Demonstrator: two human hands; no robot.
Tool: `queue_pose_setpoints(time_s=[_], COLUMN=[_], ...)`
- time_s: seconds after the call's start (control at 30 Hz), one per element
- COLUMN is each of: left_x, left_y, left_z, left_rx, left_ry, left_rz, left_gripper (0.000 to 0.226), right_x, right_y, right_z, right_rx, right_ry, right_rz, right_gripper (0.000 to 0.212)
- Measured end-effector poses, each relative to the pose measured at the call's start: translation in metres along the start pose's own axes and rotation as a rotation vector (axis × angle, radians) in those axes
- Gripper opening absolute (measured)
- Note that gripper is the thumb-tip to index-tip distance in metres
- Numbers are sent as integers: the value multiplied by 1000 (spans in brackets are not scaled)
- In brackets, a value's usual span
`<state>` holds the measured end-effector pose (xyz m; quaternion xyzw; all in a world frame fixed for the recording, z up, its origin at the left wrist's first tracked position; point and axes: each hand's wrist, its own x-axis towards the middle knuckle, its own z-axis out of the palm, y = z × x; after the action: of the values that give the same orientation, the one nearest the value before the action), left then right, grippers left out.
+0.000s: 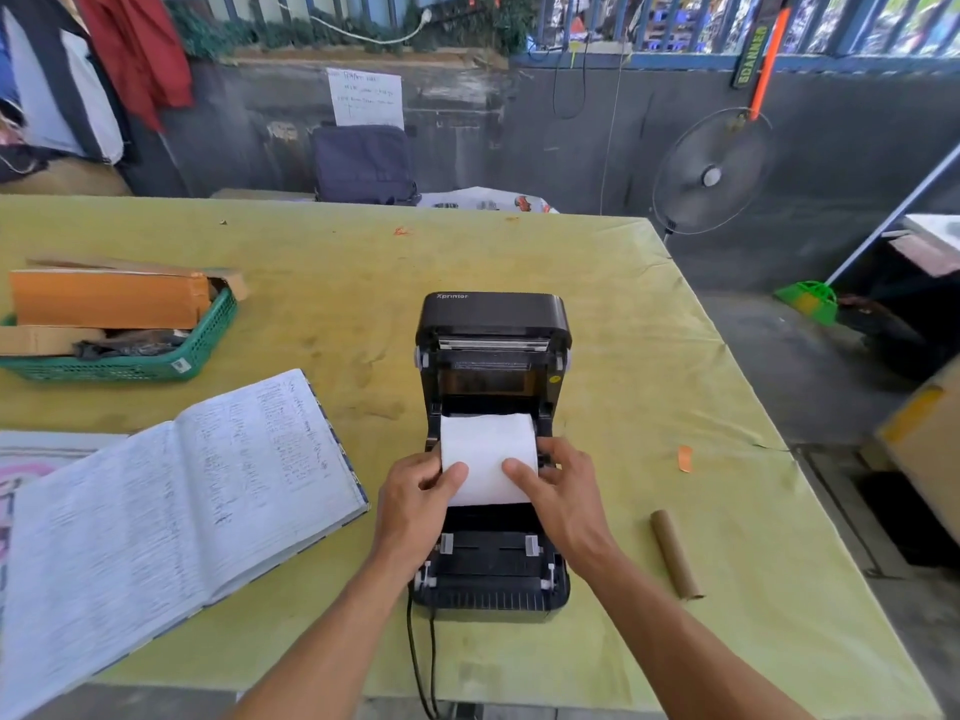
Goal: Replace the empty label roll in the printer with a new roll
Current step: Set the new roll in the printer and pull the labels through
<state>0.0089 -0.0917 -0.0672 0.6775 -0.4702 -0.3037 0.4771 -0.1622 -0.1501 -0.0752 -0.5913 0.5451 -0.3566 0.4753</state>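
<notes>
A black label printer stands on the table with its lid swung up and back. A white label roll sits in its open bay. My left hand grips the roll's left side, thumb on the paper front. My right hand holds the right side, thumb likewise on the paper. The loose end of the paper hangs down between both thumbs. An empty brown cardboard core lies on the table to the printer's right.
An open handwritten ledger lies left of the printer. A green basket with cardboard boxes sits at far left. The yellow-green table cover ends at the right edge. Black cables run off the printer's front. A fan stands beyond.
</notes>
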Motion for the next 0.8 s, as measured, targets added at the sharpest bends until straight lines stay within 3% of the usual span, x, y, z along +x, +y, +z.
queue_pose_setpoints(time_s=[0.27,0.4,0.8], left_x=[4,6,5], left_y=[-11,-15,-2], left_z=[-1,-5,-5], left_rx=[75,116,142], left_ry=[-25,-47,-18], left_rz=[-26,-16,-26], left_gripper=[16,37,29], right_x=[2,-2,-4], right_y=[7,17,8], right_z=[5,11,13], right_rx=[-34,-13,-34], right_ry=[3,24,45], right_rz=[8,24,41], right_gripper=[67,64,55])
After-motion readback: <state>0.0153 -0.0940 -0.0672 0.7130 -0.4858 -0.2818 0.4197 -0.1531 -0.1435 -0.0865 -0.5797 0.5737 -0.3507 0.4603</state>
